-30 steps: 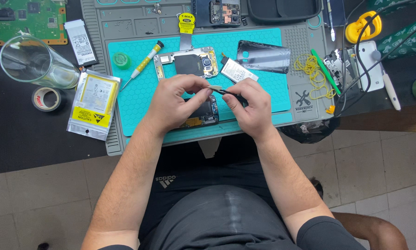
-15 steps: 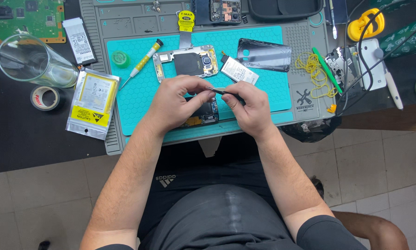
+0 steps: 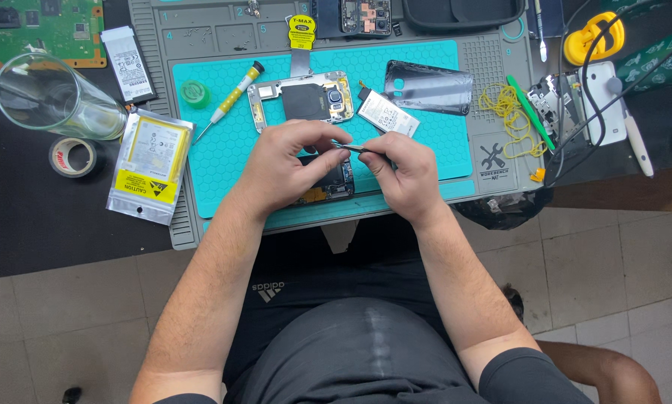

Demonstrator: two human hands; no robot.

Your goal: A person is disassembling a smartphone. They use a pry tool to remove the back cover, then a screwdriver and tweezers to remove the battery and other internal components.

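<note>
Overhead view of a phone repair bench. The left hand (image 3: 287,161) rests on an opened dark smartphone body (image 3: 328,183) lying on the turquoise honeycomb work mat (image 3: 224,157), its fingers curled together over the device. The right hand (image 3: 399,173) pinches a slim metal tweezer-like tool (image 3: 349,147), fingers closed on it, the tip meeting the left thumb. Just beyond the hands lie a silver phone mid-frame (image 3: 300,97), a small white-labelled battery (image 3: 385,114) and a dark glass back cover (image 3: 428,87). A yellow-handled screwdriver (image 3: 231,99) lies to the left.
</note>
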